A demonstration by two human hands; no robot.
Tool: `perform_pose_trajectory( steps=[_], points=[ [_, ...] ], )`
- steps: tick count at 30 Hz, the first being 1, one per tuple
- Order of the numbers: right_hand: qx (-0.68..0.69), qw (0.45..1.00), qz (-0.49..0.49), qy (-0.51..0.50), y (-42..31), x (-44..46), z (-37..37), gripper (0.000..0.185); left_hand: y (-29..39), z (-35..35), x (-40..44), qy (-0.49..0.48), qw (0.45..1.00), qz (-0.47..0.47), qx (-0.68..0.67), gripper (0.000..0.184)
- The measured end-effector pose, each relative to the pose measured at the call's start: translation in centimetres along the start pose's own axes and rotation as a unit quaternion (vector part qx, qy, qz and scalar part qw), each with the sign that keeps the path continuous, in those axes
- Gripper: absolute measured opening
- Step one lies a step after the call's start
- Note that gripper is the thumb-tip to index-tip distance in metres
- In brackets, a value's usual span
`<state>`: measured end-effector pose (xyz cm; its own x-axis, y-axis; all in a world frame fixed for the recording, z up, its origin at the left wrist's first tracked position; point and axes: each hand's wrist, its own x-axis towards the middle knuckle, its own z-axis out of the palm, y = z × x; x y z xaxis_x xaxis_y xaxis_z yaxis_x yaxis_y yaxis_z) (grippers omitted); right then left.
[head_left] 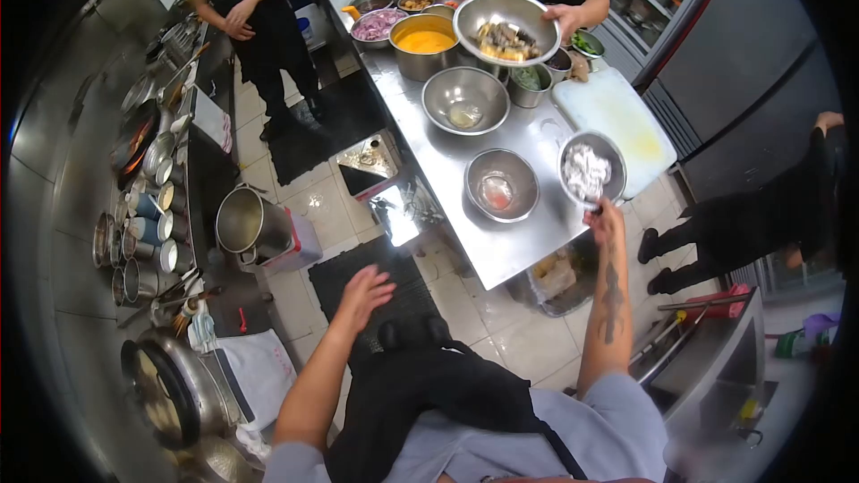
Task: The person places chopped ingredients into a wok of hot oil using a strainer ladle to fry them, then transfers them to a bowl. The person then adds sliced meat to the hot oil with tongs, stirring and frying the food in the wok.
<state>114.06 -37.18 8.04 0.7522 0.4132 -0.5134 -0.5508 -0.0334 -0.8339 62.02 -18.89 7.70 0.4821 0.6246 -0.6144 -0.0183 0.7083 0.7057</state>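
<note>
My right hand grips the near rim of a metal bowl, which holds white pieces I cannot identify. This bowl is over the right side of the steel table, by the cutting board. Left of it stands a second metal bowl with a small reddish, clear bit at its bottom. Behind that, another bowl has something pale and wet inside. My left hand hangs in the air over the floor mat, fingers apart, holding nothing.
Across the steel table, a co-worker's hand holds a tilted bowl of mixed food. A pot of orange liquid and a white cutting board are nearby. Other people stand left and right. A stockpot stands left.
</note>
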Motion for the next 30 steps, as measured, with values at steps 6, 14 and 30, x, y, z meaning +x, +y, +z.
perform_pose_trajectory(
  steps=[6, 14, 30],
  points=[
    [0.007, 1.0, 0.007, -0.023, 4.4, -13.2, -4.1, 0.017, 2.0, 18.2, 10.6, -0.175, 0.982, -0.055, -0.042, 0.081],
    [-0.051, 0.993, 0.096, -0.041, 8.0, -19.4, -0.4, 0.015, 3.3, 19.4, 10.6, -0.24, 0.964, -0.044, -0.104, 0.087],
    [-0.009, 0.936, 0.245, -0.254, 9.9, -7.7, 8.2, 0.04, -21.5, -30.8, -14.0, 0.412, 0.878, -0.037, -0.242, 0.076]
  ],
)
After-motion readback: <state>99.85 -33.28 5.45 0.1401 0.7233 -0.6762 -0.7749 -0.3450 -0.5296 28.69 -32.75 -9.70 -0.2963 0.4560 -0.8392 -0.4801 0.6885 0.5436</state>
